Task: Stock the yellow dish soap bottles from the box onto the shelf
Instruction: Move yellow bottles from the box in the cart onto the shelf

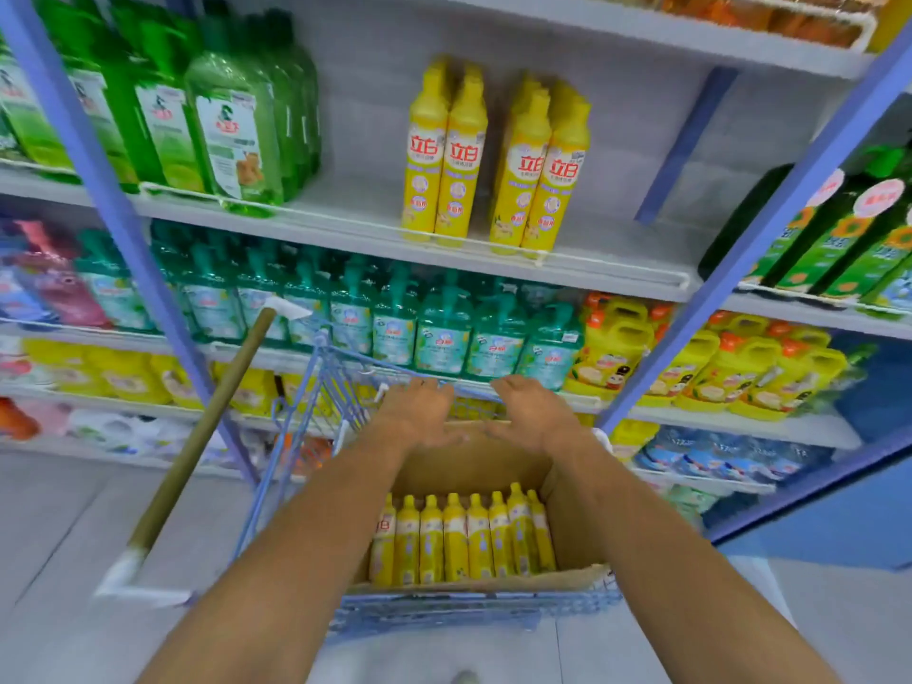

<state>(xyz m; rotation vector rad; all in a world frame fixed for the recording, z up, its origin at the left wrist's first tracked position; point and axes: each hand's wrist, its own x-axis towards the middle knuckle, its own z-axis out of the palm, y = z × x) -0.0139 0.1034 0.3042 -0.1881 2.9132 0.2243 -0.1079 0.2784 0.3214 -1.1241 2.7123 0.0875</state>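
Several yellow dish soap bottles (464,540) lie side by side in an open cardboard box (572,506) that sits in a blue wire cart (316,387). More yellow bottles (493,160) stand upright in two small groups on the white shelf (355,214) above. My left hand (419,412) and my right hand (535,412) are stretched out over the far end of the box, fingers straight, palms turned toward each other, holding nothing.
Green bottles (222,120) fill the shelf's left part; bare shelf lies between them and the yellow ones and to the right. Teal pump bottles (395,323) and yellow jugs (691,362) stand below. A wooden broom handle (207,427) leans at the left. Blue uprights (740,269) frame the bay.
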